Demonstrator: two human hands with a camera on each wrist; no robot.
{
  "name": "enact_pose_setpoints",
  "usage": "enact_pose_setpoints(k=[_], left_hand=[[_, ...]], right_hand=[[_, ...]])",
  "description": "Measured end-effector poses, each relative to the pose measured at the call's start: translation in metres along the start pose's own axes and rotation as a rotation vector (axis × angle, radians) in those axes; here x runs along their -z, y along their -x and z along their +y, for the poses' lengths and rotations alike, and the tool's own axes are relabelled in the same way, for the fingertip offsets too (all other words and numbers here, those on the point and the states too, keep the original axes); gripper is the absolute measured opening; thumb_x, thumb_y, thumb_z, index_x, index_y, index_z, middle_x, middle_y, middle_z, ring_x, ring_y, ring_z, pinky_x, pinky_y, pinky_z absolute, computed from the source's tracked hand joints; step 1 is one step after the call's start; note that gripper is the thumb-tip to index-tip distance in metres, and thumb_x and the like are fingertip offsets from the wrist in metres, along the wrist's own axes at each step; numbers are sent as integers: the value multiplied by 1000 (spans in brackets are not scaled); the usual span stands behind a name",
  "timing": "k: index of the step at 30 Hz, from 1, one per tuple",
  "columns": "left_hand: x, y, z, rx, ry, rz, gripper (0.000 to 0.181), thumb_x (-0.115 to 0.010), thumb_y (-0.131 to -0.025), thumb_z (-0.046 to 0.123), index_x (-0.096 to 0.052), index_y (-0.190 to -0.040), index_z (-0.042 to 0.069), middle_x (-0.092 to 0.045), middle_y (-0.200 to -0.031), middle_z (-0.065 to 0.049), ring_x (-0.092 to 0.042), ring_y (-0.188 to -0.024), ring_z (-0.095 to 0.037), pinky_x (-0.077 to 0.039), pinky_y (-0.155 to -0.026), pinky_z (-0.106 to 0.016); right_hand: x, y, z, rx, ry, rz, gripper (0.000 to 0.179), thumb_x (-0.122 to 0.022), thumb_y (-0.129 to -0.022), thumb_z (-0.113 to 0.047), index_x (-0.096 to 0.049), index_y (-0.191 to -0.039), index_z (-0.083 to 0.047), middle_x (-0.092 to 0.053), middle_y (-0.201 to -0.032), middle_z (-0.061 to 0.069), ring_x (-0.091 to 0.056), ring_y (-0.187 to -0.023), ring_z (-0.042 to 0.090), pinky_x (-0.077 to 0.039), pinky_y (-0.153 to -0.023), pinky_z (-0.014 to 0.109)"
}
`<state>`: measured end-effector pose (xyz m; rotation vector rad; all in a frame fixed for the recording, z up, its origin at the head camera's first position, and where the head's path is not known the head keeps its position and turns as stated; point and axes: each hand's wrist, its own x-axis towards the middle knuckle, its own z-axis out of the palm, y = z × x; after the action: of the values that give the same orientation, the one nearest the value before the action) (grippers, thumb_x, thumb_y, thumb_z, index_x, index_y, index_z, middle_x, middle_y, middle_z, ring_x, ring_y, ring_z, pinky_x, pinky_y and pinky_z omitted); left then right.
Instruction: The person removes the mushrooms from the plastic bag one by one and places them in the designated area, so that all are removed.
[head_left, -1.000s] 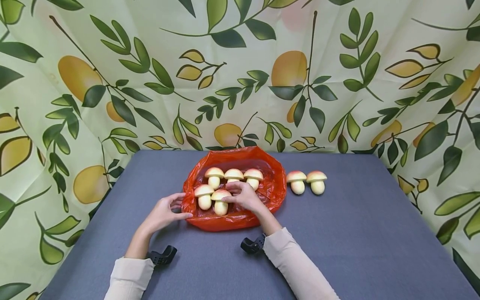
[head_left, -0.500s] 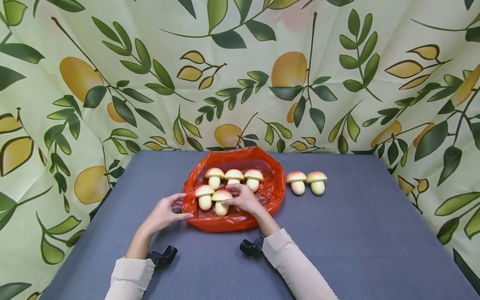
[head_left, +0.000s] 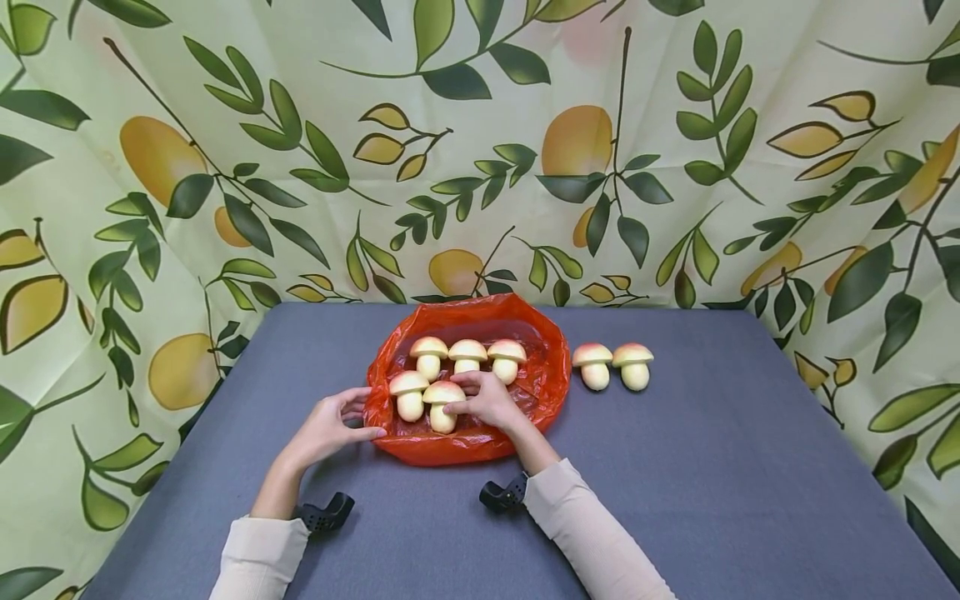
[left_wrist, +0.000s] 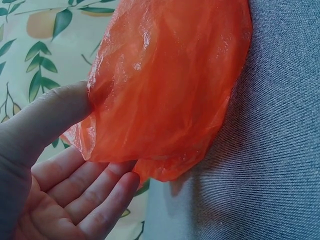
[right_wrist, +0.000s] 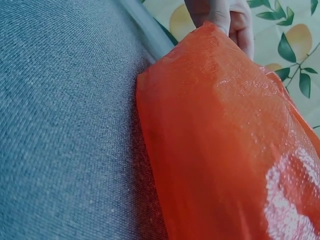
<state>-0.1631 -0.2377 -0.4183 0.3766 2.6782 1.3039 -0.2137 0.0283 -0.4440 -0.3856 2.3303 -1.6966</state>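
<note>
An open red plastic bag [head_left: 558, 392] lies on the table with several mushrooms inside, among them a back-row mushroom [head_left: 429, 357] and a front left mushroom [head_left: 408, 395]. They have cream stems and yellow caps flushed pink. My left hand [head_left: 330, 427] holds the bag's left side between thumb and fingers; in the left wrist view the thumb [left_wrist: 60, 107] lies against the film. Inside the bag, my right hand [head_left: 489, 400] has its thumb on the stem of the front mushroom [head_left: 442, 417] and its fingers beside the cap. The bag's wall hides that hand in the right wrist view.
Two more mushrooms, a nearer one [head_left: 593, 367] and one beside it [head_left: 634, 367], stand on the grey-blue table [head_left: 720, 467] just right of the bag. A leaf-and-fruit printed cloth [head_left: 480, 125] hangs behind and around the table.
Almost nothing differs. My right hand and the front mushroom have shifted very slightly toward me; the left hand stays at the bag's side.
</note>
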Motion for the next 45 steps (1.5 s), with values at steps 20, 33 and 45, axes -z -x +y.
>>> enact_pose_setpoints(k=[20, 33, 45], left_hand=[[1, 1, -2, 13, 2, -2, 65, -79, -79, 15, -49, -130, -12, -58, -126, -32, -63, -110, -40, -54, -94, -49], [0, -2, -4, 20, -5, 3, 66, -79, -79, 17, -49, -130, -11, -58, -127, -31, -63, -111, -41, -54, -95, -48], [0, -2, -4, 15, -5, 10, 65, -79, -78, 16, -50, -130, -11, -59, -126, -31, -64, -109, -40, -54, -94, -47]], right_hand=[[1, 1, -3, -1, 9, 21, 48, -76, -78, -3, -61, -122, 7, -65, -122, 26, -64, -114, 36, -55, -97, 38], [9, 6, -17, 24, -15, 32, 47, -76, -77, 0, -61, -121, 7, -64, -125, 25, -64, -115, 36, -55, -98, 38], [17, 15, -21, 29, -61, 20, 48, -74, -80, -1, -58, -126, 7, -62, -128, 26, -63, -117, 37, -55, -97, 39]])
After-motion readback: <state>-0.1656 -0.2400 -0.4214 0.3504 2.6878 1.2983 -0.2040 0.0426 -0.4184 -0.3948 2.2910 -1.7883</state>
